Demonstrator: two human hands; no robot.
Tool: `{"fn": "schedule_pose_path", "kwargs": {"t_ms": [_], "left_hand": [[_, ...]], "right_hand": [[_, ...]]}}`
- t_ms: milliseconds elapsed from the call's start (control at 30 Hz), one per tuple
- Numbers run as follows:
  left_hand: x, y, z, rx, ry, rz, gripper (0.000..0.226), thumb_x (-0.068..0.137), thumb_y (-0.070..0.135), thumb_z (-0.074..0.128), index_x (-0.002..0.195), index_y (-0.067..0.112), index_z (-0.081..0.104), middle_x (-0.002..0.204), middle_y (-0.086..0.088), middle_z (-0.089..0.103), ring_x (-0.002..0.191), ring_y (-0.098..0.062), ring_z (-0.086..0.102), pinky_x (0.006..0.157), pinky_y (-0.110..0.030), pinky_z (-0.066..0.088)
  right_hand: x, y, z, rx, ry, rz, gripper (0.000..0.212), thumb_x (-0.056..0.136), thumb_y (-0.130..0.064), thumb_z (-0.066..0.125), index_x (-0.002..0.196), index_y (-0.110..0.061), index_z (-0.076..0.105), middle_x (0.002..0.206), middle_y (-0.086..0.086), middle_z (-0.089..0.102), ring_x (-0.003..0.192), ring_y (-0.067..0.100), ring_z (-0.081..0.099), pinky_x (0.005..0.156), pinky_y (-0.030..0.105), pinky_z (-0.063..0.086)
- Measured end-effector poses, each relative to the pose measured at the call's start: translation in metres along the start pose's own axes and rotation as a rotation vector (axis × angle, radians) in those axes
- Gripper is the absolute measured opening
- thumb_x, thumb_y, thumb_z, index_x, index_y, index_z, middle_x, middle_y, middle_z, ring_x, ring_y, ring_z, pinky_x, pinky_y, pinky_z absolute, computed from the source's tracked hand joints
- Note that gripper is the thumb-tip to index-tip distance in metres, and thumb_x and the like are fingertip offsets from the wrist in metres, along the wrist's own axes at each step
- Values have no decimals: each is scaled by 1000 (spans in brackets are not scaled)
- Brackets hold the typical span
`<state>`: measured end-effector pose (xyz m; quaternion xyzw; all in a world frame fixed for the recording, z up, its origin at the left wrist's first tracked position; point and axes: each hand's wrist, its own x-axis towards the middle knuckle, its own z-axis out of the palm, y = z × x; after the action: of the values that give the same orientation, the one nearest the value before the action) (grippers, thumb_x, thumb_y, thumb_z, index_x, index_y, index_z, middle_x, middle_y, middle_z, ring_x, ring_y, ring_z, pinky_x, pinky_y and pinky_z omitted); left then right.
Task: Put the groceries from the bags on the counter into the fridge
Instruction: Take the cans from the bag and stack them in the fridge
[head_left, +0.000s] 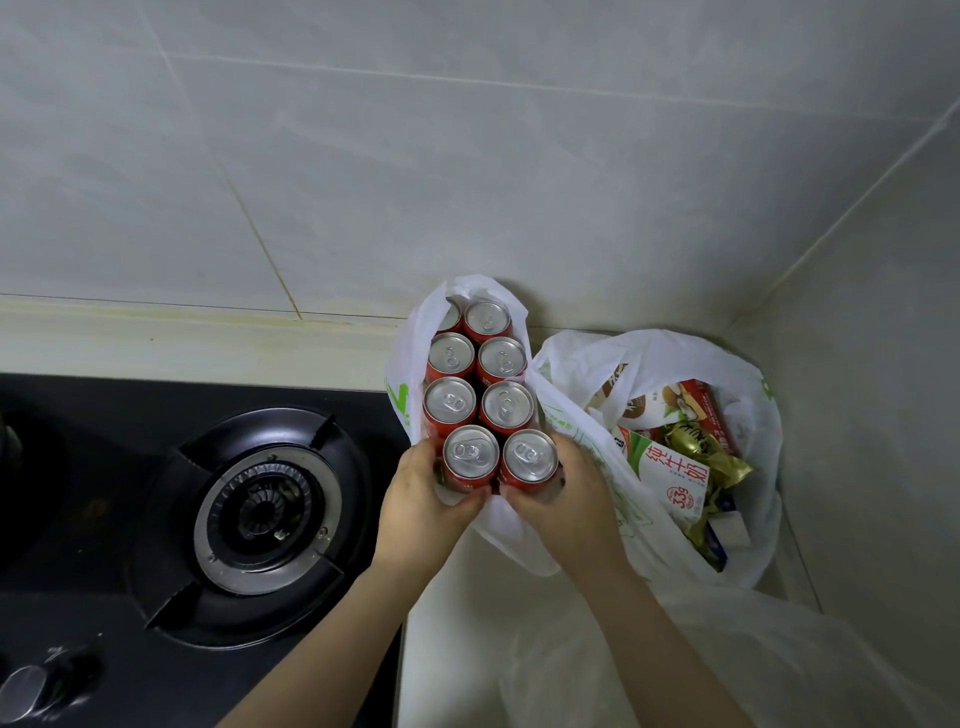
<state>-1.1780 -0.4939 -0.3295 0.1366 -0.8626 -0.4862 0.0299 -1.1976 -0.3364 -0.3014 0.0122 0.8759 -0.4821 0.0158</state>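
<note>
Your left hand (421, 504) and right hand (571, 499) both grip the near end of a block of eight red drink cans (478, 395) with silver tops. The fingers are curled round the outer sides of the two nearest cans and the thumbs are pressed against their near faces. The cans stand in two rows with tops up inside a thin white plastic bag (402, 374) with green print. It sits on the pale stone counter (467, 649) against the grey tiled wall (363, 156). Just to its right, touching it, a second white plastic bag (675, 353) lies open in the corner. It holds a white-and-green milk carton (670, 478), gold foil packets (696, 441) and a red box (701, 410). To your left is the black glass gas hob (104, 415) with its round burner (265, 514).
</note>
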Motion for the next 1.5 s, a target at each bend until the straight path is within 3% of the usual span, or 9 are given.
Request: {"fn": "schedule_pose_path", "kwargs": {"t_ms": [100,233,300,667,833,933,1167,1433,1500], "left_hand": [[0,2,-2,-10,-7,21,39,66,33,80,96,28,56,94,13,62,90,-6,59,73,-24,49],[-6,1,-6,-50,10,65,39,68,29,81,98,32,57,93,16,63,89,-1,58,72,-14,45],[-5,3,-9,-53,8,84,37,69,28,80,97,31,57,92,16,64,89,-1,59,72,-12,44],[3,6,-7,121,-49,214,54,57,41,80,105,24,63,102,10,52,92,-9,55,83,-17,43],[2,9,-12,62,-75,200,49,59,28,85,103,23,63,97,17,56,90,4,53,78,1,35],[-5,9,-18,-4,-92,165,47,62,27,85,104,29,63,99,19,61,98,7,54,78,-4,39],[-10,37,-40,-167,-2,131,46,57,34,84,96,42,61,98,14,65,93,3,61,75,-6,43],[-18,102,-85,-498,46,175,51,59,31,87,105,25,67,105,2,71,96,-12,68,83,-30,54],[-23,124,-98,-573,29,204,56,58,39,83,109,24,66,106,1,71,98,-13,68,83,-31,54]], "right_hand": [[-1,0,-2,-1,11,-17,38,67,-24,79,90,-45,57,92,-25,65,92,-4,59,78,18,47],[-1,4,-2,27,16,-14,30,66,-26,78,93,-29,64,91,-16,68,90,3,63,80,34,54],[-3,4,-2,44,26,-10,29,67,-27,80,92,-28,64,89,-15,69,87,2,64,77,33,55],[-4,2,-4,83,-12,-24,27,67,-19,80,88,-26,64,86,-9,69,84,7,65,76,40,55],[-4,2,-6,99,-30,-30,25,68,-19,81,87,-23,65,86,-6,69,84,10,66,75,42,55],[-9,-1,-9,119,-32,-23,28,69,-18,81,91,-25,66,90,-9,70,87,7,66,77,40,56],[-14,-20,-26,257,8,4,48,68,-10,82,108,-30,66,103,-14,72,99,4,66,89,39,55],[-26,-80,-68,464,69,-121,46,71,-11,83,112,-21,67,107,-2,73,103,14,68,87,35,56],[-31,-102,-79,531,100,-176,44,71,-7,81,109,-23,67,105,-2,74,101,13,69,80,25,55]]}}
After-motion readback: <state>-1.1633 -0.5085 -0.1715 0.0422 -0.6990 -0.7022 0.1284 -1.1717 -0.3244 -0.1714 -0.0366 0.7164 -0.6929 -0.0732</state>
